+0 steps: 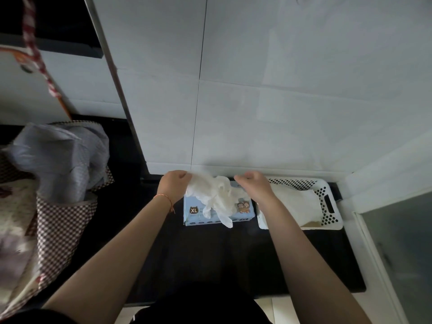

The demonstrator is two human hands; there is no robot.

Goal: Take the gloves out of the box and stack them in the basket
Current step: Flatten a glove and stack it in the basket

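Between the two hands hangs a crumpled white glove [216, 195], stretched out over the box. The left hand [174, 184] pinches one end of it, fingers curled around the thin material. The right hand [253, 184] is curled at the other end and seems to grip it too, though that bit's kinda hard to make out. Right under the hands sits the light blue glove box [194, 212], marked XL, with the glove's fingers drooping over its front edge. Just right of the right hand is a white perforated basket [327, 202] with some flat white gloves [294, 203] already in it. Both sit on a dark counter [210, 253] against a white tiled wall [257, 90]. Way off past the left hand there's a checkered bag [56, 220] stuffed with grey cloth.
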